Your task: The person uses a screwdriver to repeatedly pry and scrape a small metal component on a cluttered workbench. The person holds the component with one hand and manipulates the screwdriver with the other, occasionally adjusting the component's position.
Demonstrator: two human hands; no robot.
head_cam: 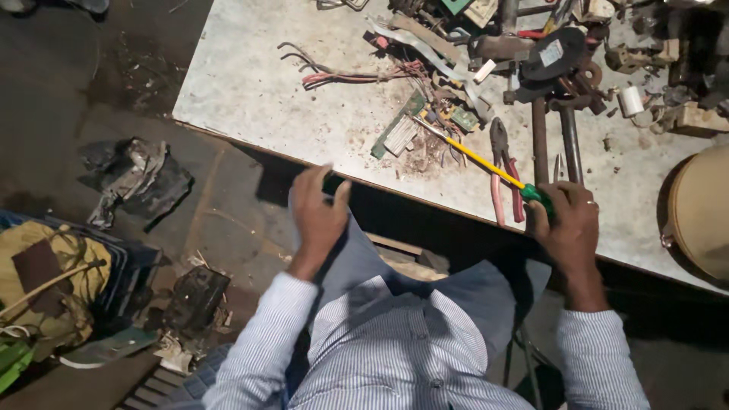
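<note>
Far off on my left a yellow bag (45,281) sits on the floor, and nearer the bench lies a crumpled dark rag (137,178), with a black lump of scrap (196,298) just by my knee. My left hand (319,216) hangs in front of the workbench (250,83) edge, blurred, fingers loosely spread and nothing in it that I can see. Up on the bench top, a tangle of red wires (349,74) trails toward the clutter, and a green circuit board (399,125) lies among rusty crumbs. From there the yellow-shafted screwdriver (474,157) runs slantwise down to me, its tip near the board, its green handle wrapped in my right hand (569,224), fingers closed round it at the bench's near edge. Just beside that shaft lie red-handled pliers (503,171), jaws pointing away, then two dark metal bars (554,140) side by side. At the far right a round tan casing (702,212) overhangs the edge.
</note>
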